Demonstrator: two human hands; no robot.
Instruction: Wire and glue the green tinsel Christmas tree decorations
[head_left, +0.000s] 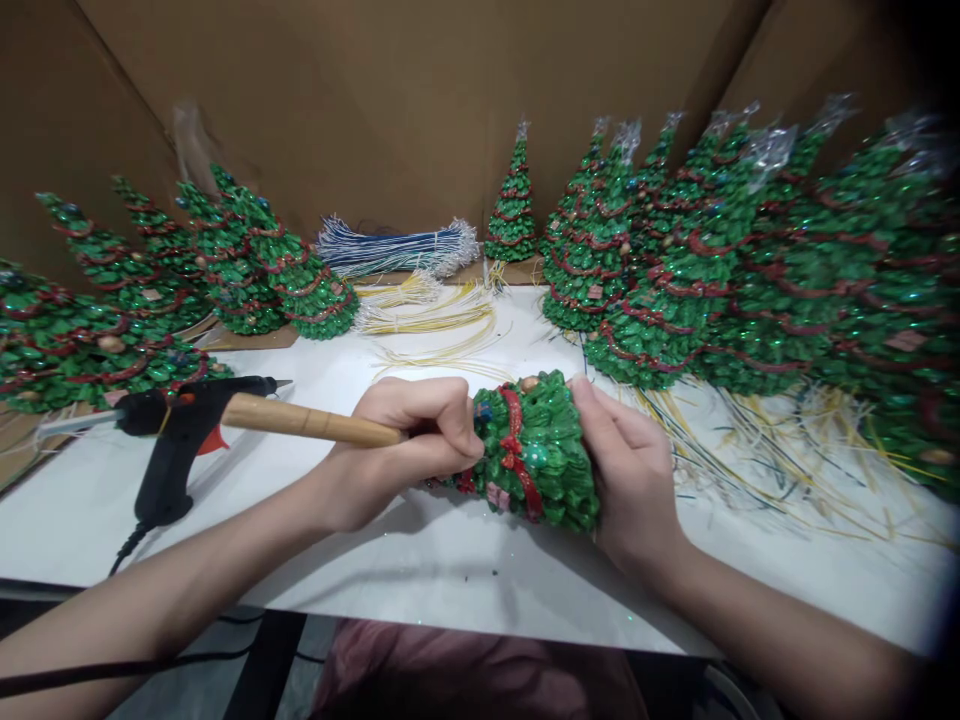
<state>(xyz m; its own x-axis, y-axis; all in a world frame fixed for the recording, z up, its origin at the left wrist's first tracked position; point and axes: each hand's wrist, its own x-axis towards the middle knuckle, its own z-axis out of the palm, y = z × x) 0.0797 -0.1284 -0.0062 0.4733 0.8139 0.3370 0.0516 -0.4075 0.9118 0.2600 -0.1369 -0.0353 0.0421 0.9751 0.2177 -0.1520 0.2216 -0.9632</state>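
Observation:
A small green Christmas tree figurine [551, 455] with red garlands and bows lies on its side between my hands, its wide base toward the right. My right hand [630, 455] is closed around that base. On the other side, my left hand [420, 430] is closed against the upper part of the tree and covers its tip. Sticking out from this fist to the left is a tool with a light wooden handle [311, 418]; its working end is hidden by my fingers.
At the left a black glue gun [176, 430] stands with its nozzle pointing right. Several finished-looking trees [255, 255] are grouped behind it, and more trees [697, 260], some with plastic on their tips, crowd the right. Yellow wires [431, 310] and a blue-white wire bundle [397, 247] lie at the back.

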